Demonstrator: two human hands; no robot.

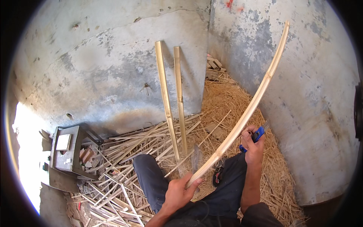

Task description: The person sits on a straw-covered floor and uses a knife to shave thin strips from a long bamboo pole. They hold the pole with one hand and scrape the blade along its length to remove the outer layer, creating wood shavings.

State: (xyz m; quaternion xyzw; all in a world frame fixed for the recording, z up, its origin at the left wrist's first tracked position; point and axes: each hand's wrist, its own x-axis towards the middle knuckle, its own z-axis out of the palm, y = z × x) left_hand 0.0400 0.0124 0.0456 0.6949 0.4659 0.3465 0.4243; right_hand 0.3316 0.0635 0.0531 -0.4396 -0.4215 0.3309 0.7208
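Note:
A long, pale split-bamboo strip [245, 117] slants up and away to the right across the view. My left hand [180, 193] is closed round its near end, above my lap. In my right hand [252, 145], fingers curled tight, is a blue-handled knife [258, 134]; a grey blade seems to point up and right from it. This hand is just right of the strip's lower half, and a touch between them cannot be made out. Two more bamboo strips, one on the left [165, 94] and one on the right [179, 90], lean against the wall ahead.
Thin cut strips [124, 159] lie heaped on the floor at left. Straw-like shavings [278, 181] cover the right side. A small dark wooden stand [70, 151] is at far left. Walls [113, 56] close in ahead and right. A flat grey blade-like piece [196, 159] lies between my knees.

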